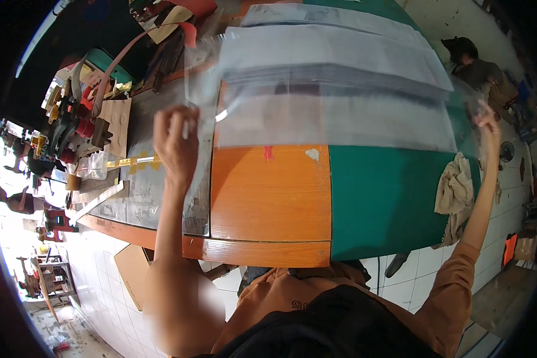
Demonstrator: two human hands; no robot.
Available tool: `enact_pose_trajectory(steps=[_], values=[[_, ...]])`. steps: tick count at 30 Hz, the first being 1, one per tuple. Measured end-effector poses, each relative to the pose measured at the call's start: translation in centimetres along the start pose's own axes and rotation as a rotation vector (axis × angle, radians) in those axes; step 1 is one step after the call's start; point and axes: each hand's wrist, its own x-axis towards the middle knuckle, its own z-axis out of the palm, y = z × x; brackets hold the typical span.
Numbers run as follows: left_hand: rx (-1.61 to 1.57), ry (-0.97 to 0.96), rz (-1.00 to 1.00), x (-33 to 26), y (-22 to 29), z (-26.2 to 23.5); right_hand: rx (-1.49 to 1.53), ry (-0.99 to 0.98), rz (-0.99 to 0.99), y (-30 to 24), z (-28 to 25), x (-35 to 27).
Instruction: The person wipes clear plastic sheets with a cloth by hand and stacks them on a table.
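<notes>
A wide sheet of clear plastic [340, 122] spans the space between my hands, above the table. My left hand [177, 140], its fingers curled and slightly blurred, is closed at the left side of the sheet. At the far right, my right hand [488, 122] pinches the opposite side, arm stretched out. Behind and partly beneath the sheet lie overlapping stacks of whitish, see-through sheets [334, 48]. Motion and glare blur the sheet's edges, so its exact outline is hard to make out.
The tabletop has an orange wood panel [268, 197], a green surface [388, 203] and a dark metal plate [140, 197]. A crumpled beige cloth [455, 185] lies at the right edge. Tools and a clamp-like machine [80, 122] crowd the left. Another person [480, 71] is at far right.
</notes>
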Motion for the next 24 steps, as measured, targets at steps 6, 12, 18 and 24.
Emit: enact_pose_trajectory(steps=[6,12,18,24], values=[[-0.113,-0.487,-0.069,-5.1,-0.6,0.8,-0.538,-0.42,0.131,1.7,3.6,-1.5],[-0.179,-0.651,-0.043,-4.5,-1.6,1.9,-0.956,-0.353,0.206,-0.4,6.2,-1.2],[-0.069,-0.639,0.01,-2.7,-1.1,3.1,-1.371,-0.163,0.023,-6.7,15.0,-0.6],[-0.298,-0.652,-0.099,-1.9,-2.7,3.7,-0.466,-0.56,-0.277,-13.0,31.8,-1.2]])
